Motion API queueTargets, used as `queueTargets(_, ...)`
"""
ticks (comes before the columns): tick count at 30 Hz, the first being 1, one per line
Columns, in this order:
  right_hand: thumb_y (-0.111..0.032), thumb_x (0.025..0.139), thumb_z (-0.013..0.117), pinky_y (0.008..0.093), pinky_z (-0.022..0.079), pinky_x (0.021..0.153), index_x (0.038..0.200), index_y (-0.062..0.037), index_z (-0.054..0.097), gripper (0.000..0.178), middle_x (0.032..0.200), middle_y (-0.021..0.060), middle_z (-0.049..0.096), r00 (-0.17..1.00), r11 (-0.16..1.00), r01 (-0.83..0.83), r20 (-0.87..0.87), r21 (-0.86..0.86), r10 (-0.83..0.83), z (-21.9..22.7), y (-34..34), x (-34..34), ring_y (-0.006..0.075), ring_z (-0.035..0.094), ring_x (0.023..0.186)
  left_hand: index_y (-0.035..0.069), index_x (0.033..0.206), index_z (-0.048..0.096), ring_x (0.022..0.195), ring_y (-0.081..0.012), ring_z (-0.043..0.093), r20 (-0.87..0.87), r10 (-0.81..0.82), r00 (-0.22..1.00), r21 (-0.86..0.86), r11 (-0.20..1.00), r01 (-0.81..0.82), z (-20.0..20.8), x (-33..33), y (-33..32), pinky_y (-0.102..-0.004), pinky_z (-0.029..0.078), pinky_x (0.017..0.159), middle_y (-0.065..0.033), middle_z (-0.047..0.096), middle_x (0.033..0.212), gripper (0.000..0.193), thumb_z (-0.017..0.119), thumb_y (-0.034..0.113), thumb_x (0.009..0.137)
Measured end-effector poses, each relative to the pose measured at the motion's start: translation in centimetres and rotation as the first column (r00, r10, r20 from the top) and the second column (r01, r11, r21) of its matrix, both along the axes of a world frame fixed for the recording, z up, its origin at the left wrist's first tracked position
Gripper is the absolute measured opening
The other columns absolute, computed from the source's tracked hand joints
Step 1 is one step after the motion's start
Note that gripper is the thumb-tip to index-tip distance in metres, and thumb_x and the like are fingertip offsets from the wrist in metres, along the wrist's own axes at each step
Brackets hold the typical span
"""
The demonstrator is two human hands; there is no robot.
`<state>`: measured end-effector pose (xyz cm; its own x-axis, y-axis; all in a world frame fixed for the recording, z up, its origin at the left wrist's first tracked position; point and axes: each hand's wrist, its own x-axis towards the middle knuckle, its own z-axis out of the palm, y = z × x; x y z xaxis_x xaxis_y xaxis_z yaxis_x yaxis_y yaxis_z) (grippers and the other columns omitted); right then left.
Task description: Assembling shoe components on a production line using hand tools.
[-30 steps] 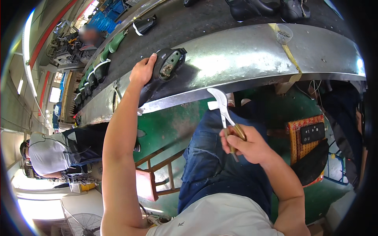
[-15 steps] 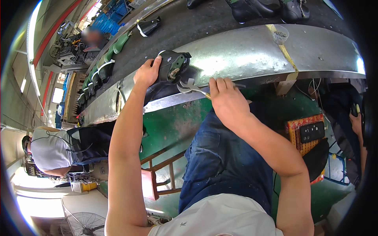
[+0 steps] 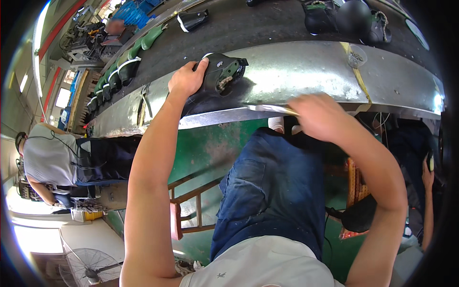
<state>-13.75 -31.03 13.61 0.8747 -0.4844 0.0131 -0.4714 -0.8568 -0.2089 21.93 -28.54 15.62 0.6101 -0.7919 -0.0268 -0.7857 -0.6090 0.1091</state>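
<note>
My left hand (image 3: pixel 187 79) is closed around one end of a black shoe upper (image 3: pixel 210 79), gripping it on the bench's metal ledge. Inside the upper's opening shows a green shoe last (image 3: pixel 231 71), with a rough tan patch beside it. My right hand (image 3: pixel 319 117), smeared by motion, is wrapped round the handles of a pair of metal pincers (image 3: pixel 267 108). The pincers' blurred head points left, by the ledge's front edge, apart from the shoe.
Behind the metal ledge (image 3: pixel 296 62) runs a dark belt (image 3: pixel 267 28). A cup of small metal bits (image 3: pixel 356 56) sits on the ledge. Lasted shoes (image 3: pixel 126 71) line the far left; black shoes (image 3: pixel 319 19) stand far right. A stool (image 3: pixel 198 210) and a person (image 3: pixel 50 155) are at left.
My right hand has pulled the pincers right and down, away from the shoe. The view has shifted a little; my left hand keeps hold of the shoe upper.
</note>
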Motion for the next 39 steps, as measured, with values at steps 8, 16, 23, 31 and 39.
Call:
queueTargets(8, -0.003, 0.087, 0.058, 0.0402, 0.055, 0.091, 0.128, 0.0055, 0.057, 0.042, 0.112, 0.0190, 0.065, 0.955, 0.972, 0.132, 0.287, -0.193, -0.073, -2.6, 0.5, -1.2, 0.0326, 0.064, 0.108, 0.018, 0.142, 0.061, 0.132, -0.0364, 0.056, 0.023, -0.028, 0.999, -0.002, 1.000, 0.028, -0.1, -0.6, -0.3, -0.0451, 0.042, 0.110, -0.0182, 0.064, 0.137, 0.079, 0.035, 0.076, 0.095)
queueTargets(16, -0.009, 0.090, 0.057, 0.0384, 0.056, 0.092, 0.130, 0.0088, 0.056, 0.044, 0.117, 0.0131, 0.064, 0.970, 0.840, 0.128, 0.245, -0.528, 0.007, -3.7, -1.1, 6.2, 0.0292, 0.059, 0.117, 0.018, 0.142, 0.060, 0.132, -0.0363, 0.057, 0.023, -0.011, 1.000, -0.007, 1.000, 0.011, -0.3, -1.0, -0.1, -0.0451, 0.043, 0.109, -0.0182, 0.064, 0.137, 0.080, 0.035, 0.077, 0.095)
queueTargets(23, -0.010, 0.086, 0.064, 0.0358, 0.057, 0.079, 0.112, 0.0011, 0.069, 0.029, 0.094, 0.0152, 0.070, 1.000, 0.988, 0.005, 0.002, -0.157, -0.005, -1.3, -1.3, 3.1, 0.0278, 0.070, 0.089, 0.019, 0.142, 0.061, 0.132, -0.0351, 0.057, -0.009, -0.001, 1.000, -0.020, 1.000, 0.001, -0.4, -0.2, -0.2, -0.0447, 0.043, 0.109, -0.0175, 0.065, 0.137, 0.080, 0.036, 0.078, 0.094)
queueTargets(31, -0.019, 0.099, 0.063, 0.0300, 0.056, 0.072, 0.123, 0.0010, 0.062, 0.031, 0.102, 0.0062, 0.067, 0.960, 0.173, -0.096, 0.137, 0.980, -0.246, -5.9, 5.3, -5.7, 0.0138, 0.065, 0.077, 0.012, 0.145, 0.054, 0.143, -0.0380, 0.041, 0.271, -0.194, 0.943, -0.354, 0.891, 0.285, -3.3, -1.0, 2.0, -0.0582, 0.030, 0.115, -0.0195, 0.047, 0.151, 0.077, 0.056, 0.068, 0.091)
queueTargets(39, -0.019, 0.105, 0.057, 0.0273, 0.054, 0.079, 0.130, 0.0012, 0.059, 0.032, 0.125, 0.0109, 0.068, 0.844, -0.207, -0.061, -0.060, 0.976, -0.532, -14.4, 16.4, -11.7, 0.0163, 0.067, 0.104, 0.011, 0.161, 0.025, 0.152, -0.0413, 0.025, 0.416, -0.466, 0.781, 0.120, 0.880, 0.460, -0.3, -3.6, 6.0, -0.0656, 0.019, 0.119, -0.0193, 0.031, 0.162, 0.129, 0.084, 0.069, 0.062)
